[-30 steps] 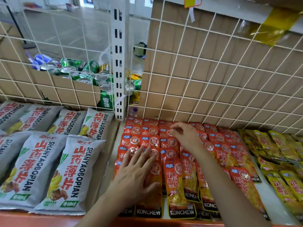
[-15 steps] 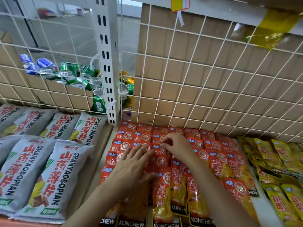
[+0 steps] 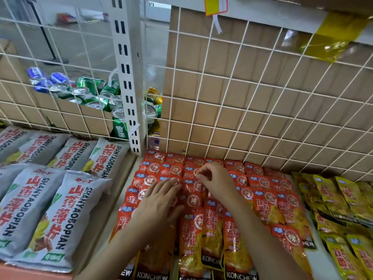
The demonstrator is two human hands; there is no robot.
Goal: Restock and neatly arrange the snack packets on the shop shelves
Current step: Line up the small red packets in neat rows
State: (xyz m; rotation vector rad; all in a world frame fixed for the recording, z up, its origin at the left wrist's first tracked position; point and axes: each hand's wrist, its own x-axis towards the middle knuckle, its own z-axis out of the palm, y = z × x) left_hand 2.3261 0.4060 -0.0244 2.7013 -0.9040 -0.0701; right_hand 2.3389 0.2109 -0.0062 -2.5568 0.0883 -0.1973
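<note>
Head view shows the red snack packets [image 3: 266, 207] lying in overlapping rows on the white shelf [image 3: 315, 258], between grey chip bags [image 3: 54, 215] to the left and yellow packets [image 3: 343, 199] to the right, with the far row against the wire grid [image 3: 262, 98]. The left hand [image 3: 159, 201] lies flat on the left columns, fingers straight and slightly spread, pressing the packets down. The right hand [image 3: 216, 180] is just beside it and farther in, with fingers curled and tips pinching what looks like the top edge of one packet in a middle column. The step in hand seems to be tidying rather than adding stock. The next move likely calls for a light slide of that packet into line with its neighbours, under steady pressure from the flat hand so the glossy rows do not fan out.
</note>
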